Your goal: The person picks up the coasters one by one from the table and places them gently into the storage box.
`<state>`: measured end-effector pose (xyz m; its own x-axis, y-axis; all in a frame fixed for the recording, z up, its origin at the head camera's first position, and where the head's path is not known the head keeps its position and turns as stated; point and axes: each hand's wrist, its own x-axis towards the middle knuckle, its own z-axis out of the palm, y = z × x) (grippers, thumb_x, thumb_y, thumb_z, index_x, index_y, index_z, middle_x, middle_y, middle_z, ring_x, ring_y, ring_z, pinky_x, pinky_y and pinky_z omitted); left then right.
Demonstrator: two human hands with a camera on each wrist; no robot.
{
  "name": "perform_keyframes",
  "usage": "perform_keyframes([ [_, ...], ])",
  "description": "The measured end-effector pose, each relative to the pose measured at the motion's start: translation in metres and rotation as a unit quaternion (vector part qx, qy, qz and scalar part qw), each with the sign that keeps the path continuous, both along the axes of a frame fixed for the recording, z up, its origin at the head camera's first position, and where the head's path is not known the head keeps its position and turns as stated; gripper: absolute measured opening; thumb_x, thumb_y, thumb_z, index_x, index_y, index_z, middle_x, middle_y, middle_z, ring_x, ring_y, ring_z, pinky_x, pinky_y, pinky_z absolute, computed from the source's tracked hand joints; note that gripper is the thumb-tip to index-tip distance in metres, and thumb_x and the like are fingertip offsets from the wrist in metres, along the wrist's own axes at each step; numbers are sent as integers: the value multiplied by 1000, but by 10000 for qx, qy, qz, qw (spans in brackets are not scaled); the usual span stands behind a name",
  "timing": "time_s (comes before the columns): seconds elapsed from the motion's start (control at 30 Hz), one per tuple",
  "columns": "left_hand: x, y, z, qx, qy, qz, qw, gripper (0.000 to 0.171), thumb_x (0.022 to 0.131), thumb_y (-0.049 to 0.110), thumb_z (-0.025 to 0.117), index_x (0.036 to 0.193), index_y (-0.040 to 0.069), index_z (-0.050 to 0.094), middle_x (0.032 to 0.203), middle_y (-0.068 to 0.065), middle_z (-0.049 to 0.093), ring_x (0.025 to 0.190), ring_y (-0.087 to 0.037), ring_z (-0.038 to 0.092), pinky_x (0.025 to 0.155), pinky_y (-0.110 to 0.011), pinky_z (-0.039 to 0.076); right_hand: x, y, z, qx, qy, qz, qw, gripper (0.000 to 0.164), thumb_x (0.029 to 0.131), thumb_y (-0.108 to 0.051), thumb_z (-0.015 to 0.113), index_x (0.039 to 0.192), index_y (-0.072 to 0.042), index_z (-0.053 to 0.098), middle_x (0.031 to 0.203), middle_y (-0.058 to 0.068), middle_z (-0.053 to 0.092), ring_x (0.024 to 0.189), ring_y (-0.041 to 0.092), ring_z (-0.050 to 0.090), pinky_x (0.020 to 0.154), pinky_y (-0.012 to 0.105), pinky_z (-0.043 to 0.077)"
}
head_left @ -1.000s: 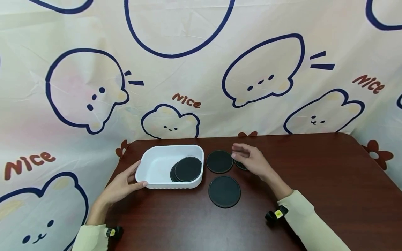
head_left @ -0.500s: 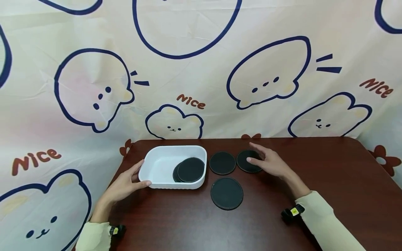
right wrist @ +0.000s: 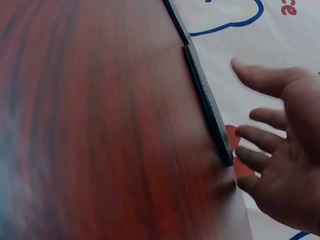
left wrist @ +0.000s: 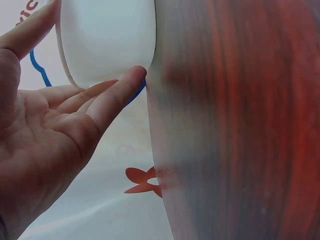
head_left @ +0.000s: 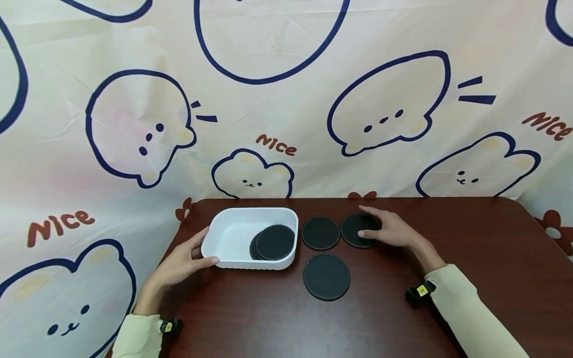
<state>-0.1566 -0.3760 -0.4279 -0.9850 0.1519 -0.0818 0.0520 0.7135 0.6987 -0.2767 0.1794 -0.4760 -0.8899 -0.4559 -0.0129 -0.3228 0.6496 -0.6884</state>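
Note:
My left hand (head_left: 180,262) holds the left end of a white plastic tray (head_left: 229,233), its thumb at the near corner. In the left wrist view, fingers (left wrist: 107,102) lie along the tray's end (left wrist: 107,40). Inside the tray, overlapping black round coasters (head_left: 275,242) lie at the right end. My right hand (head_left: 390,229) is over the far right coaster (head_left: 353,229), thumb and fingers apart. The right wrist view shows this hand (right wrist: 280,145) with spread fingers beside the coaster's dark edge (right wrist: 207,107); contact is hard to tell.
Left of that coaster another black coaster (head_left: 320,233) lies flat. A third one (head_left: 326,277) lies nearer the front. All rest on a dark reddish-brown wooden table (head_left: 268,318). A patterned cloth (head_left: 309,174) hangs behind the table.
My right hand has moved right, from between the two far coasters to over the far right one, uncovering more of it. My left hand stays at the tray. The head view has shifted slightly.

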Motion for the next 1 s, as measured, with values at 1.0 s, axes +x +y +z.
perform_keyframes([
  [1.0, -2, 1, -1, -75, -50, 16, 10000, 103, 96, 34, 83, 170, 1, 21, 168, -34, 37, 139, -51, 60, 105, -53, 59, 11, 3, 16, -381, 181, -825, 9957, 59, 94, -7, 82, 149, -2, 61, 142, 28, 68, 125, 46, 71, 104, 59, 60],
])
